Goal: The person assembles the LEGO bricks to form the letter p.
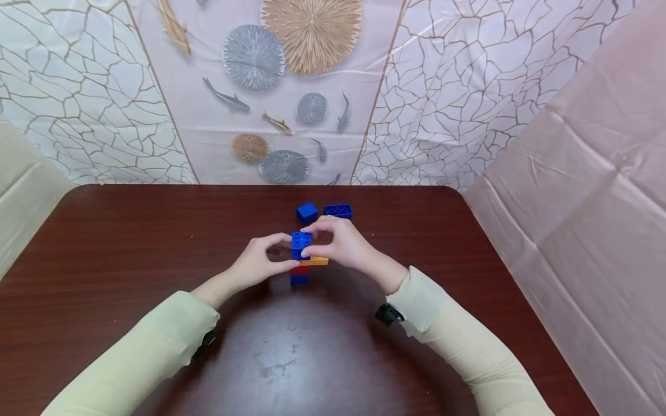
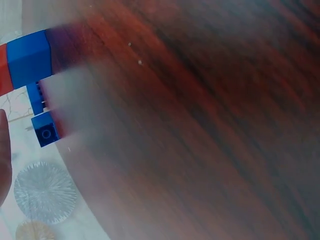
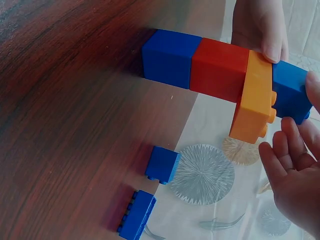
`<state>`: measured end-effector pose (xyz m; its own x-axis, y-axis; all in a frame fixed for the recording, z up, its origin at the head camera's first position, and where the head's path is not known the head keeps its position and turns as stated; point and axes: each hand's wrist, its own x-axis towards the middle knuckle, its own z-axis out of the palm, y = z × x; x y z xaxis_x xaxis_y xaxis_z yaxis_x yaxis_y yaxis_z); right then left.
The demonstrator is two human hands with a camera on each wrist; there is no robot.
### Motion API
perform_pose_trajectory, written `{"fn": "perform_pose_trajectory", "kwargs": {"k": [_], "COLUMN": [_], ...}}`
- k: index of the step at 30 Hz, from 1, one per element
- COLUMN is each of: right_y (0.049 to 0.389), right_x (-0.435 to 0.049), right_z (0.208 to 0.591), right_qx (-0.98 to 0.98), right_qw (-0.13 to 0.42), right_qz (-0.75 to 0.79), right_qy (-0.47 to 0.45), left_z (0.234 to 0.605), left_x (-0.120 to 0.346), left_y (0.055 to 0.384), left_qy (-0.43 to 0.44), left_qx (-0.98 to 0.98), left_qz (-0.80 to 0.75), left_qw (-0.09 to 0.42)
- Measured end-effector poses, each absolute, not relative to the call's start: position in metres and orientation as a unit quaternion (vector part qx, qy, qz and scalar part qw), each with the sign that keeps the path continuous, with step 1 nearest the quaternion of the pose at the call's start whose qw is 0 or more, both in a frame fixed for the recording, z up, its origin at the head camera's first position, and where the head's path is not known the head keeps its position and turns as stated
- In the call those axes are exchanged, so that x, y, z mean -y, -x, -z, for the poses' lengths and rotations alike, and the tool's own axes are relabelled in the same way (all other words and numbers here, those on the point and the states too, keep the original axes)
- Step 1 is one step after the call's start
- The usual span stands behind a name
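A small upright tower of toy building bricks stands on the table. From the bottom it has a blue brick point(image 3: 170, 57), a red brick point(image 3: 220, 70), a longer orange brick point(image 3: 256, 92) jutting to the right, and a blue brick point(image 1: 300, 245) on top, studs up. My right hand point(image 1: 346, 245) pinches that top brick between thumb and fingers. From the left side, my left hand point(image 1: 257, 260) holds the tower at the level of the orange brick, its thumb at the front and its fingers partly hidden behind.
Behind the tower lie two loose bricks: a blue brick point(image 1: 307, 212) and a longer blue brick point(image 1: 338, 210) tipped with its hollow side showing. The brown table point(image 1: 130, 242) ends at a patterned cloth point(image 1: 218, 150). Black devices sit under both sleeves.
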<state>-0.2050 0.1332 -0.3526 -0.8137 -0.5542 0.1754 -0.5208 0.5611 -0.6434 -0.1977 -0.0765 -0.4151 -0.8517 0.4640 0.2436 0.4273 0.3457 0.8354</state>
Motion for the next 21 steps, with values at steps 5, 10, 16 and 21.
{"fn": "perform_pose_trajectory", "kwargs": {"k": [5,10,16,21], "right_y": [0.211,0.225,0.254,0.28], "right_x": [-0.137,-0.149,-0.155,-0.154], "right_z": [0.355,0.363,0.367,0.38], "right_qx": [-0.865,-0.829,-0.827,-0.852], "right_qw": [0.067,0.099,0.069,0.061], "right_qz": [0.387,0.46,0.515,0.492], "right_qy": [0.312,0.303,0.215,0.166], "left_z": [0.415,0.415,0.414,0.416], "left_x": [0.076,0.074,0.074,0.075], "left_y": [0.198,0.198,0.199,0.2], "left_qy": [-0.269,-0.263,-0.255,-0.249], "left_qx": [-0.82,-0.824,-0.823,-0.822], "left_qz": [-0.504,-0.501,-0.506,-0.51], "left_qw": [0.02,0.026,0.036,0.043]}}
